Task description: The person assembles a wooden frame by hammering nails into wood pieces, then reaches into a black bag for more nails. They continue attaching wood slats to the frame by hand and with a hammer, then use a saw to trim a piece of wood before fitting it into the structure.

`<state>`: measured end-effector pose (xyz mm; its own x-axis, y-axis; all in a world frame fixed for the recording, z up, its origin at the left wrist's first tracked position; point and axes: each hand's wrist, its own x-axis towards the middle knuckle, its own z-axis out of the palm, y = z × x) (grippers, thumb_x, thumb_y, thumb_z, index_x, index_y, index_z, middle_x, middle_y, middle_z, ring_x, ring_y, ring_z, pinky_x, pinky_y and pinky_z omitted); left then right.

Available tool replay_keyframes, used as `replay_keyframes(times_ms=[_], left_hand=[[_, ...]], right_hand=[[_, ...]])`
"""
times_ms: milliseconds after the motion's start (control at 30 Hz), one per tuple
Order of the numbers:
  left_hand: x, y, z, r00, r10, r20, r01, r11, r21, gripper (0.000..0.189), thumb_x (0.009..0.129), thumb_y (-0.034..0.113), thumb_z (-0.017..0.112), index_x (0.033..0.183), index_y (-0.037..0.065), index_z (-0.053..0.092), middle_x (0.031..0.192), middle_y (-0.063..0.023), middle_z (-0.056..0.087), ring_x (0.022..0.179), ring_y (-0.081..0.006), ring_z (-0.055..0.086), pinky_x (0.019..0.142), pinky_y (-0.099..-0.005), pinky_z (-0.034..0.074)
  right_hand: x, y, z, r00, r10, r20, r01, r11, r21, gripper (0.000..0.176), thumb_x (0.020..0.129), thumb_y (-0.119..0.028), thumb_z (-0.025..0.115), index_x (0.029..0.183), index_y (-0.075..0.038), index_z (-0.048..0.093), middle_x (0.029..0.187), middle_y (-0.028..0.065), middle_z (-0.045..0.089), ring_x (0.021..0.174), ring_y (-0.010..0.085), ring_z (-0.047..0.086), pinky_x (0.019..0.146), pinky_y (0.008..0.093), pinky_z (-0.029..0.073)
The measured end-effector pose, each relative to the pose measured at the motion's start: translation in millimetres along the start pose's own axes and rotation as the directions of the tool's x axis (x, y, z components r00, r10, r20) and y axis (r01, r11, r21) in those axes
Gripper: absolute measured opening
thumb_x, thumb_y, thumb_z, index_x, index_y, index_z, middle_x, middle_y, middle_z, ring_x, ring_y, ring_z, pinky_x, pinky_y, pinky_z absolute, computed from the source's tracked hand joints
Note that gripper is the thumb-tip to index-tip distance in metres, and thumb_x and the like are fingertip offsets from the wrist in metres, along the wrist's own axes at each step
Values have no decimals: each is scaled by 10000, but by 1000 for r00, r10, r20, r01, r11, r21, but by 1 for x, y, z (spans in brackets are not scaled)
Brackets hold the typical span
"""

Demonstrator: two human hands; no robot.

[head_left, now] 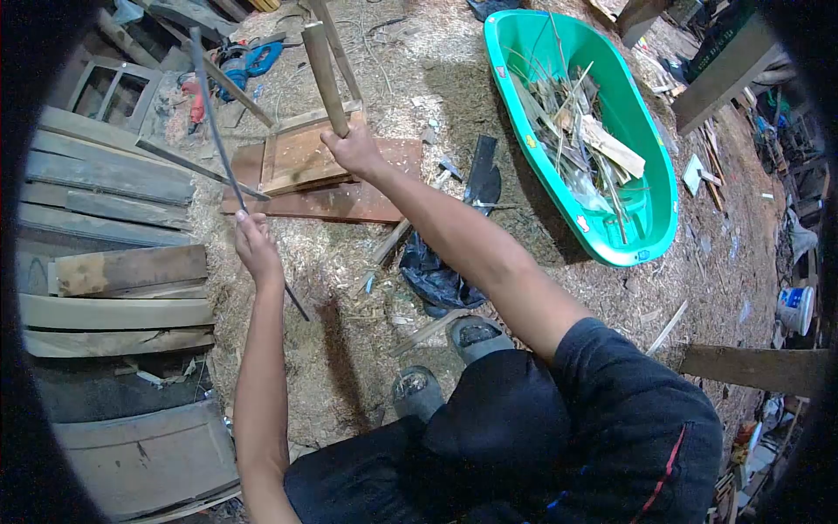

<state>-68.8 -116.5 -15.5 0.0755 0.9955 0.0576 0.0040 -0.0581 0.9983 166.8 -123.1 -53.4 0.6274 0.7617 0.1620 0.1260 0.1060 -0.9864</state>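
Observation:
My left hand (257, 247) is closed around a long thin dark strip (220, 144), which slants from the upper left down past my fingers. Wrapped round one leg (324, 77) of an upturned wooden stool is my right hand (354, 152). The stool's underside (305, 150) faces up, and its other legs point up and outward. Beneath it lies a reddish-brown board (384, 188) with wood shavings on it. The strip passes in front of the board's left part in this view.
A green plastic tub (521, 122) of wood scraps stands at the right. Stacked planks (113, 214) line the left side. A blue power tool (253, 65) and a red one (194, 103) lie at the upper left. Black plastic (436, 272) lies near my feet, among shavings.

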Motion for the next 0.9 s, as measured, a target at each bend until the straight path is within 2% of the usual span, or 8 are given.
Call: replay_keyframes(times_ms=[167, 267, 367, 433, 500, 567, 667, 900], left_hand=[[8, -10, 1, 998, 42, -55, -35, 992, 120, 505, 990, 561, 424, 897, 83, 559, 656, 22, 436, 518, -74, 374, 457, -218, 273], [15, -18, -6, 997, -68, 21, 67, 996, 60, 504, 993, 561, 415, 897, 86, 554, 692, 19, 465, 540, -62, 394, 468, -217, 294], [11, -22, -4, 994, -31, 106, 28, 999, 26, 462, 997, 535, 434, 898, 98, 549, 687, 32, 469, 531, -49, 388, 459, -213, 296], [5, -21, 0, 997, -20, 79, 14, 998, 67, 358, 1024, 413, 448, 887, 95, 538, 669, 51, 447, 514, -51, 387, 465, -229, 336], [-4, -3, 9, 992, -125, 28, 121, 986, 111, 348, 1025, 390, 459, 858, 90, 517, 685, 44, 470, 547, -55, 416, 482, -235, 354], [2, -21, 3, 986, -47, 158, 39, 998, 54, 363, 1018, 433, 460, 856, 112, 512, 679, 54, 464, 530, -36, 395, 441, -214, 313], [-2, -30, 1, 987, 67, 149, -92, 981, 170, 337, 1031, 385, 449, 840, 109, 477, 679, 51, 452, 522, -36, 387, 438, -210, 315], [-7, -31, 1, 989, 1, 148, -18, 994, 112, 302, 1042, 342, 430, 852, 108, 447, 691, 41, 432, 512, -38, 369, 433, -204, 318]], right_hand=[[-2, 22, 5, 999, -35, 27, 36, 999, -6, 410, 812, -333, 696, 741, 67, 638, 604, 175, 586, 615, 234, 626, 586, 415, 477], [-1, 10, 2, 997, 1, 77, 7, 995, -96, 398, 825, -327, 684, 775, 68, 654, 622, 194, 610, 601, 267, 638, 565, 418, 475], [-1, 20, 8, 994, -106, 31, 109, 985, -131, 412, 826, -339, 695, 719, 55, 641, 554, 164, 572, 537, 241, 602, 523, 412, 453], [-7, 9, 5, 988, -145, 46, 151, 967, -206, 452, 852, -367, 693, 683, 46, 623, 505, 144, 533, 482, 219, 553, 487, 401, 421], [0, 24, 11, 986, -164, 39, 168, 975, -144, 515, 893, -419, 665, 650, 30, 596, 483, 95, 507, 465, 171, 503, 465, 372, 393], [-13, -5, 2, 991, -109, 76, 118, 985, -124, 535, 930, -444, 622, 646, 9, 587, 498, 48, 507, 484, 136, 490, 466, 348, 389], [-14, -3, -1, 993, -28, 117, 35, 998, -58, 523, 933, -453, 618, 650, -15, 579, 527, 9, 504, 513, 110, 493, 472, 335, 388], [-12, -2, 1, 992, 1, 124, 10, 996, -90, 519, 943, -436, 612, 622, -36, 535, 545, -29, 440, 534, 80, 420, 469, 323, 348]])
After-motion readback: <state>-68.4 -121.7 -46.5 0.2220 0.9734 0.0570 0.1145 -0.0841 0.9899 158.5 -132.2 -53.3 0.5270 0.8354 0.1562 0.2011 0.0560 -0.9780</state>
